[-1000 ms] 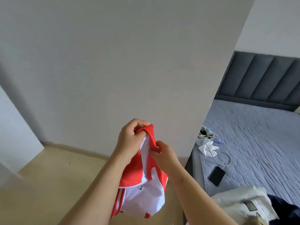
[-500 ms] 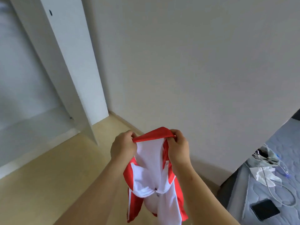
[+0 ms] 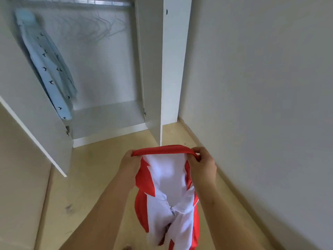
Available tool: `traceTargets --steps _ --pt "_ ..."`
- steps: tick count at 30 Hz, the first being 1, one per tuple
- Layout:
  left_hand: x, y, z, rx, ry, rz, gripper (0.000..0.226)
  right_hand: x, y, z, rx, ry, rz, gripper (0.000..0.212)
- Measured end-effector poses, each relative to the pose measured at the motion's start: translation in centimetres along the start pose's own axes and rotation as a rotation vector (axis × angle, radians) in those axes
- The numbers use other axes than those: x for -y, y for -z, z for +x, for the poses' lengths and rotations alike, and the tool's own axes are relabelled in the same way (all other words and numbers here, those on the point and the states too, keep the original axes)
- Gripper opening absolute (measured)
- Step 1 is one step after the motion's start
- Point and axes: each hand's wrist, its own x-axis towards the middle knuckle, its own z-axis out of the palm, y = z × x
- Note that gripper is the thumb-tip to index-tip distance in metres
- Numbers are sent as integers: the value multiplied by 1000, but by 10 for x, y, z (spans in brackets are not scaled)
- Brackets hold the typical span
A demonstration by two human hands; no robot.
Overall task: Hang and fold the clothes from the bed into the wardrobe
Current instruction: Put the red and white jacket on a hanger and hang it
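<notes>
A red and white zip jacket [image 3: 166, 179] hangs in front of me, its white lining facing me and its zipper partly closed lower down. My left hand [image 3: 130, 164] grips the left end of the red collar. My right hand [image 3: 201, 163] pinches the right end, so the collar is stretched level between them. Ahead stands the open white wardrobe [image 3: 108, 112] with a metal rail [image 3: 100, 1] at the top. Several thin wire hangers [image 3: 106, 27] hang blurred from the rail.
A light blue patterned garment [image 3: 52, 69] hangs at the wardrobe's left side. The left door [image 3: 36, 127] swings out toward me; the right door [image 3: 153, 69] stands edge-on. A white wall [image 3: 261, 87] runs along my right. Wooden floor [image 3: 90, 186] lies below.
The view has swung left from the bed to the open wardrobe. My hands have moved apart along the collar, spreading it wide.
</notes>
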Motion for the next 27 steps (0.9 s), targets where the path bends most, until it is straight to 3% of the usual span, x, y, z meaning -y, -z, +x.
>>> traceTargets --steps 5,10,19,27 --pt "-26 44 31 -62 26 -180 25 19 -63 24 72 53 -10 10" --pt "-59 106 78 -195 24 -307 22 57 -154 45 178 129 -31 22" --pt "-113 214 178 -295 -21 -332 17 122 -311 78 166 185 -91 23" --pt "-143 253 261 -395 -50 -433 27 140 -401 134 300 188 -108 22"
